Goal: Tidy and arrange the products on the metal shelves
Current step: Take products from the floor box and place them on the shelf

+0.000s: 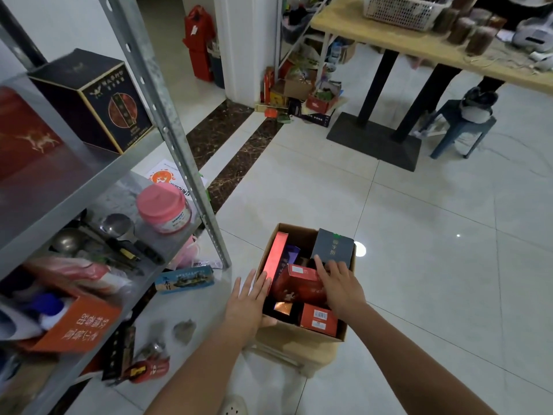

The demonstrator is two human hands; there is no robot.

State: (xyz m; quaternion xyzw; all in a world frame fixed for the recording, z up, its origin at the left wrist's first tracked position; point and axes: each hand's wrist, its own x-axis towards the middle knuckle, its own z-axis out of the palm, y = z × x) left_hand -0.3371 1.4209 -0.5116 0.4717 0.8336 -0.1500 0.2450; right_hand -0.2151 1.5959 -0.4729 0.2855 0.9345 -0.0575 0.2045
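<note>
products sit packed in the cardboard box (294,332) by the metal shelf (191,163); left hand (250,298) flat at its rim, right hand (336,283) open-fingered on the dark box (332,245), and lifting that may tip the leaning red carton (276,256).

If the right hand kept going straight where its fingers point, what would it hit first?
Probably the dark grey box standing in the cardboard box: the fingertips of the right hand seem to touch its lower edge, though depth is hard to judge.
</note>
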